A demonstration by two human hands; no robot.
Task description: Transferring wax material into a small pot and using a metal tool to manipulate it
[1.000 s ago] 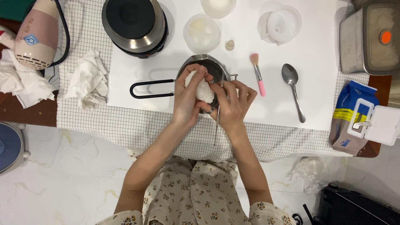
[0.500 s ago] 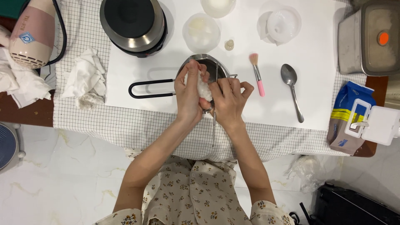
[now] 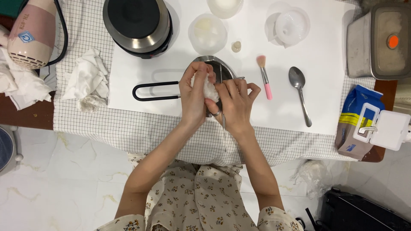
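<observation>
Left hand (image 3: 195, 96) and right hand (image 3: 234, 102) are together grasping one white wad (image 3: 209, 90) over one metal pan (image 3: 222, 70); one spoon (image 3: 299, 92) and one pink brush (image 3: 264, 77) are lying beside.

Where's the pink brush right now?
In the head view the pink brush lies on the white sheet, just right of the right hand and the small metal pan, left of the spoon.
</observation>
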